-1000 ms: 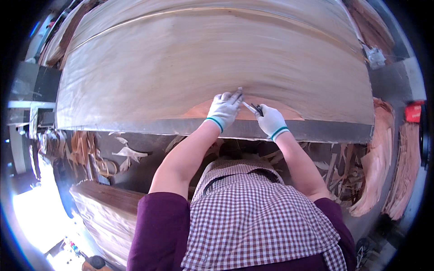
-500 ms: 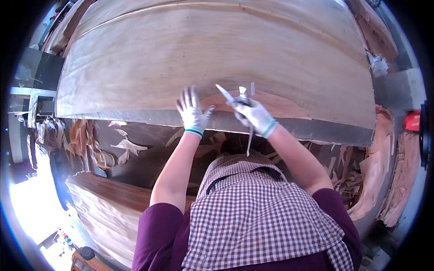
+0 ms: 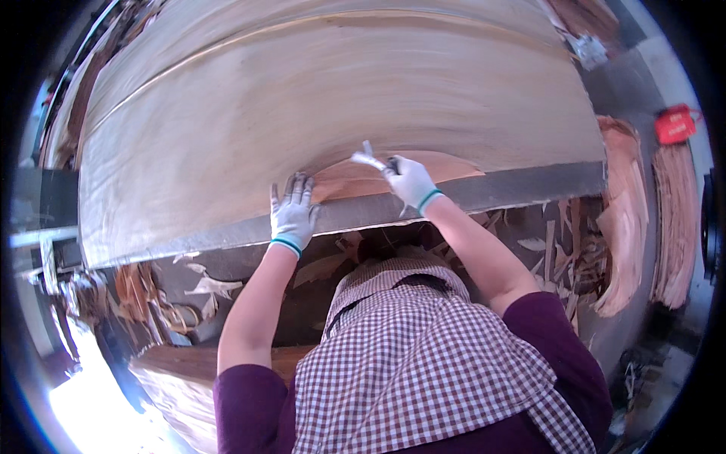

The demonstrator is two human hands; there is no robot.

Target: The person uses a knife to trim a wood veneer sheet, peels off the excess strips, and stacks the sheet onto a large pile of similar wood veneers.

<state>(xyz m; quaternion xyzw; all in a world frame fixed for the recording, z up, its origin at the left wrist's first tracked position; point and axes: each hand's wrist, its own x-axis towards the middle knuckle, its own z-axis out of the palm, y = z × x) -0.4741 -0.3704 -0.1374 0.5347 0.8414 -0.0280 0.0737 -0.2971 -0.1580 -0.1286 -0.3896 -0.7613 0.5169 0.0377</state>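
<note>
A wide pale wood veneer sheet (image 3: 340,98) covers the table, with a curved reddish wood area (image 3: 442,163) along its near edge. My left hand (image 3: 293,216), in a white glove, lies with fingers stretched out over the near edge, fingertips at the left end of the reddish area. My right hand (image 3: 412,181), also gloved, is closed around the dark handle of a knife (image 3: 369,160) above the reddish area. The pale blade points left; a whitish piece beside it is too blurred to name.
A dark border strip (image 3: 529,184) runs along the table's near edge. Veneer scraps (image 3: 214,286) lie below it. Reddish veneer stacks (image 3: 673,227) stand at the right, near a red object (image 3: 675,125). A wrapped wood stack (image 3: 181,378) is at lower left.
The view has shifted and turned. My left hand has come down flat on the near edge, farther from the right hand. The knife in my right hand now points more to the left.
</note>
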